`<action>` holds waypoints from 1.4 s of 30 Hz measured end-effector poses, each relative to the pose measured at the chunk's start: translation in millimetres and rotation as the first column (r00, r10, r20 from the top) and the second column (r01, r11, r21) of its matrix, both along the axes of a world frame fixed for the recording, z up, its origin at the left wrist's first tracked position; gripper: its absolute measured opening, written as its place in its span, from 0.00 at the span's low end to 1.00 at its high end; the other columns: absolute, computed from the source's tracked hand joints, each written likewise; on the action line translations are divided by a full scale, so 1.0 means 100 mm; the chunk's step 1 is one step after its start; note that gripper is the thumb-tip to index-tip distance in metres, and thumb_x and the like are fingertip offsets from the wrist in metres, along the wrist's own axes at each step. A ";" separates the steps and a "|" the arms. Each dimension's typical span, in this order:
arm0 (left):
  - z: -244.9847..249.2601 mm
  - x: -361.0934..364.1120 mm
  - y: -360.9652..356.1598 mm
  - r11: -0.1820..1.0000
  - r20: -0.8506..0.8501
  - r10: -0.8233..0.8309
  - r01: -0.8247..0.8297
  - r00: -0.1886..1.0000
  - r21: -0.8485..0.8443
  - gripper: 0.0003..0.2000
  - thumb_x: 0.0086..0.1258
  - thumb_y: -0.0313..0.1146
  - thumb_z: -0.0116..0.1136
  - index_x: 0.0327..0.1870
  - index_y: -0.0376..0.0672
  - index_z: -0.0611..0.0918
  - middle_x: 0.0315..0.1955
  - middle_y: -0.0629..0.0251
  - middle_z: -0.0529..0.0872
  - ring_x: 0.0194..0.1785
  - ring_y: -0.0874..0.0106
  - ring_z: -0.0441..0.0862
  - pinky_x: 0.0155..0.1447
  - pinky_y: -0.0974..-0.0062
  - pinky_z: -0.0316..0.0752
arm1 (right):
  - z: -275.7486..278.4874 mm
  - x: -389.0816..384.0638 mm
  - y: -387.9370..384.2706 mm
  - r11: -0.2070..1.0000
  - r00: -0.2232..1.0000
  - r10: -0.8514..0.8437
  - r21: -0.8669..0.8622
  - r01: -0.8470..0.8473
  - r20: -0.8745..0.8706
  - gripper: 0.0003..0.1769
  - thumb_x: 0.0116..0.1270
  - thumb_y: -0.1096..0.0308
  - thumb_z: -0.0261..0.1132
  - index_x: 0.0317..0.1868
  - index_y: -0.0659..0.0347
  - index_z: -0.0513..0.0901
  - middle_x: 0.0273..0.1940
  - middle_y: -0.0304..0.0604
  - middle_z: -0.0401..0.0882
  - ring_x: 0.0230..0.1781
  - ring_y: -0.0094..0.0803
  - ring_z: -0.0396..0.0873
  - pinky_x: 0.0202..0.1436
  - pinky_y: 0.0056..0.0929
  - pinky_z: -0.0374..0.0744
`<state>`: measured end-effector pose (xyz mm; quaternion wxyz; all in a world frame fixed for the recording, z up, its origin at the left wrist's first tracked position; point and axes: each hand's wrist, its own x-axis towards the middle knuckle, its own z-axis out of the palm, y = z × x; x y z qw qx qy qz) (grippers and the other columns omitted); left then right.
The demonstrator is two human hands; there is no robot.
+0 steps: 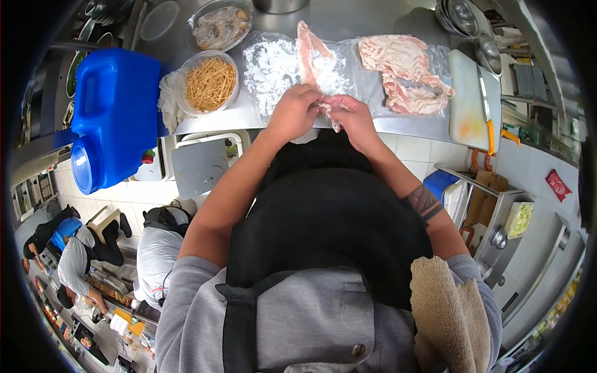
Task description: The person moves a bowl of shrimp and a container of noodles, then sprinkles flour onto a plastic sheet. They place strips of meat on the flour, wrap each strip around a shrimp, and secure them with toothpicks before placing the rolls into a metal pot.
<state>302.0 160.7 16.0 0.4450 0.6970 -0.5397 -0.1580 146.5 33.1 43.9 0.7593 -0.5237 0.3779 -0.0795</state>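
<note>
A long strip of raw pale-pink meat (306, 55) lies on a plastic sheet dusted with white powder (268, 65). At its near end, by the table's front edge, my left hand (292, 113) and my right hand (352, 121) meet with fingers pinched on the meat. A whitish, powder-coated end hangs below my right fingers. What is inside the fold between my fingertips is hidden. Right of the powder, more raw meat slices (398, 68) lie on clear plastic. To the left stands a round tub of toothpicks (211, 84).
A bowl of glossy translucent pieces (220, 28) stands behind the toothpicks. A large blue jug (115, 118) is at the left. At right, a knife (484, 99) rests on a white cutting board (465, 93), near metal bowls (457, 18). Other people (163, 255) work at lower left.
</note>
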 end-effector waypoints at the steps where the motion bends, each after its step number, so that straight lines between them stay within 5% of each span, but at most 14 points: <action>1: 0.00 -0.01 0.00 1.000 -0.001 0.002 -0.002 1.000 0.000 0.15 0.60 0.21 0.71 0.49 0.37 0.88 0.49 0.54 0.88 0.56 0.51 0.84 0.63 0.59 0.80 | 0.01 -0.01 0.00 0.972 0.990 0.129 -0.190 -0.136 -0.051 0.17 0.67 0.79 0.68 0.56 0.69 0.85 0.44 0.45 0.89 0.34 0.26 0.84 0.37 0.26 0.80; 2: 0.00 -0.01 0.00 1.000 -0.004 0.016 -0.016 1.000 -0.010 0.15 0.60 0.21 0.70 0.49 0.36 0.88 0.49 0.54 0.88 0.56 0.51 0.84 0.62 0.59 0.80 | -0.03 -0.03 -0.01 0.972 0.990 0.131 -0.190 -0.138 -0.052 0.17 0.67 0.79 0.68 0.56 0.69 0.85 0.44 0.45 0.89 0.34 0.26 0.84 0.37 0.26 0.80; 4: 0.01 -0.03 -0.01 0.999 -0.009 0.030 -0.030 1.000 -0.020 0.14 0.61 0.22 0.70 0.49 0.36 0.88 0.48 0.54 0.88 0.56 0.51 0.84 0.62 0.59 0.80 | -0.10 -0.03 0.00 0.725 0.969 0.245 -0.666 -0.176 0.012 0.18 0.68 0.78 0.69 0.59 0.64 0.86 0.47 0.45 0.90 0.38 0.32 0.87 0.43 0.30 0.83; 7: 0.00 -0.05 -0.04 0.995 -0.008 0.065 -0.065 0.998 -0.076 0.13 0.58 0.22 0.69 0.45 0.37 0.90 0.46 0.55 0.87 0.53 0.52 0.84 0.59 0.58 0.80 | 0.02 0.00 -0.09 0.599 0.949 0.272 -0.744 -0.295 -0.157 0.15 0.68 0.76 0.70 0.55 0.62 0.86 0.50 0.48 0.90 0.44 0.39 0.90 0.49 0.35 0.85; 14: 0.01 -0.07 -0.09 0.984 -0.072 0.178 -0.176 0.981 0.031 0.10 0.64 0.26 0.69 0.45 0.36 0.91 0.47 0.54 0.88 0.52 0.53 0.85 0.58 0.60 0.82 | 0.00 0.11 -0.12 0.704 1.000 0.012 -0.710 0.004 0.017 0.14 0.65 0.80 0.72 0.51 0.63 0.84 0.49 0.48 0.89 0.46 0.37 0.88 0.55 0.32 0.83; 16: -0.01 -0.06 -0.08 0.980 -0.062 0.195 -0.192 0.979 0.051 0.10 0.66 0.27 0.69 0.45 0.35 0.90 0.48 0.54 0.88 0.51 0.54 0.86 0.57 0.60 0.82 | 0.02 0.02 -0.16 0.386 0.975 0.221 -0.917 -0.099 -0.012 0.19 0.62 0.81 0.72 0.54 0.62 0.85 0.51 0.49 0.88 0.51 0.45 0.86 0.58 0.37 0.83; 17: -0.01 -0.05 -0.09 0.977 -0.059 0.203 -0.199 0.977 0.074 0.09 0.66 0.28 0.69 0.45 0.35 0.91 0.48 0.54 0.88 0.51 0.54 0.86 0.57 0.61 0.82 | 0.00 0.01 -0.16 0.386 0.975 0.223 -0.917 -0.101 -0.013 0.19 0.62 0.81 0.72 0.54 0.62 0.85 0.51 0.49 0.88 0.51 0.45 0.86 0.58 0.37 0.83; 19: -0.03 -0.06 -0.11 0.974 -0.058 0.210 -0.204 0.976 0.094 0.09 0.66 0.28 0.70 0.44 0.35 0.91 0.48 0.53 0.89 0.51 0.55 0.87 0.57 0.61 0.82 | -0.06 -0.01 -0.14 0.188 0.910 0.388 -0.955 -0.230 -0.143 0.23 0.61 0.80 0.71 0.58 0.59 0.85 0.55 0.50 0.85 0.58 0.52 0.80 0.61 0.44 0.81; 24: 0.00 -0.03 -0.12 0.950 -0.102 0.256 -0.230 0.961 0.213 0.07 0.65 0.29 0.72 0.38 0.34 0.90 0.46 0.53 0.89 0.48 0.56 0.87 0.55 0.62 0.83 | -0.15 0.03 -0.11 0.259 0.919 0.367 -0.933 -0.249 -0.143 0.25 0.59 0.81 0.70 0.59 0.59 0.85 0.56 0.50 0.84 0.59 0.55 0.79 0.64 0.46 0.80; 30: 0.14 -0.15 -0.03 0.951 -0.168 0.294 -0.271 0.941 0.147 0.12 0.66 0.29 0.72 0.49 0.38 0.86 0.51 0.53 0.87 0.49 0.55 0.88 0.54 0.61 0.83 | -0.08 0.10 -0.19 0.098 0.919 0.371 -0.979 -0.181 -0.133 0.23 0.58 0.82 0.71 0.55 0.60 0.86 0.54 0.49 0.85 0.58 0.53 0.78 0.62 0.46 0.79; 32: 0.00 -0.18 0.02 0.970 -0.074 0.239 -0.235 0.968 0.061 0.15 0.64 0.27 0.71 0.52 0.38 0.85 0.51 0.54 0.86 0.50 0.53 0.86 0.55 0.58 0.82 | -0.12 0.11 -0.22 0.216 0.898 0.425 -0.951 -0.220 -0.111 0.23 0.57 0.82 0.71 0.55 0.60 0.86 0.52 0.48 0.86 0.58 0.54 0.79 0.62 0.46 0.79; 36: -0.03 -0.20 0.07 0.982 0.128 0.184 -0.177 0.974 -0.064 0.18 0.62 0.25 0.70 0.54 0.37 0.84 0.52 0.55 0.85 0.56 0.50 0.83 0.61 0.55 0.78 | -0.16 0.09 -0.24 0.261 0.902 0.421 -0.938 -0.227 -0.101 0.23 0.58 0.81 0.71 0.55 0.60 0.86 0.52 0.48 0.87 0.57 0.53 0.79 0.62 0.46 0.79; 39: -0.05 -0.18 0.08 0.987 0.128 0.155 -0.148 0.980 -0.065 0.19 0.62 0.24 0.70 0.56 0.37 0.84 0.52 0.55 0.85 0.58 0.51 0.82 0.64 0.54 0.76 | -0.19 0.09 -0.18 0.306 0.915 0.395 -0.927 -0.216 -0.082 0.22 0.59 0.81 0.72 0.55 0.61 0.85 0.51 0.50 0.87 0.56 0.54 0.81 0.61 0.46 0.80; 42: -0.05 -0.16 0.08 0.988 0.178 0.145 -0.133 0.973 -0.076 0.18 0.62 0.25 0.70 0.55 0.39 0.85 0.51 0.57 0.86 0.56 0.53 0.83 0.62 0.56 0.78 | -0.15 0.09 -0.10 0.482 0.958 0.283 -0.857 -0.182 -0.044 0.21 0.61 0.81 0.71 0.56 0.62 0.84 0.50 0.52 0.87 0.54 0.54 0.85 0.58 0.45 0.83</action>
